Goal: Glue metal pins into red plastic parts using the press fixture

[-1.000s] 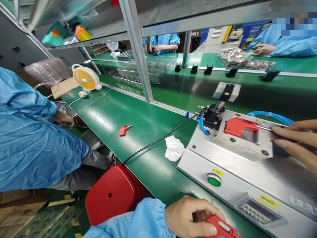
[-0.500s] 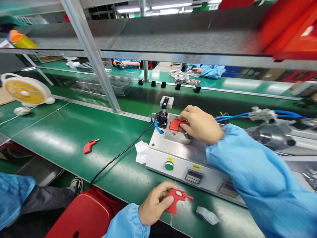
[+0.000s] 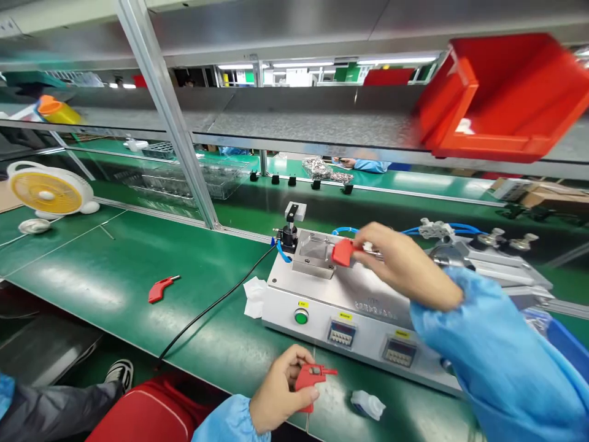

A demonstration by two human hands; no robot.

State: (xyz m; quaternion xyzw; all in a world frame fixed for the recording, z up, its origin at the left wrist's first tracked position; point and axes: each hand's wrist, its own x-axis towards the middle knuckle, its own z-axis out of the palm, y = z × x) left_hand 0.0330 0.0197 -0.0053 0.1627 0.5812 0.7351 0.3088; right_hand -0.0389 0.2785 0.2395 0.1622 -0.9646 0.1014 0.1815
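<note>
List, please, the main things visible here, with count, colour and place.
Flat bench: one, green, across the middle
Box-shaped metal machine: one, silver, on the bench
Round push button: one, green, machine's front
Pistol-shaped plastic parts: three, red, one on the bench, two held
Crumpled paper: one, white, machine's left end
Round plastic fan: one, yellow-white, bench's left end
Open-fronted plastic bin: one, red, upper right
Small clips: five, black, beyond the machine
Smooth seat: one, red, bottom left
Left hand: one, blue-sleeved, lower centre, holding one part
Right hand: one, blue-sleeved, right of centre, holding another
</note>
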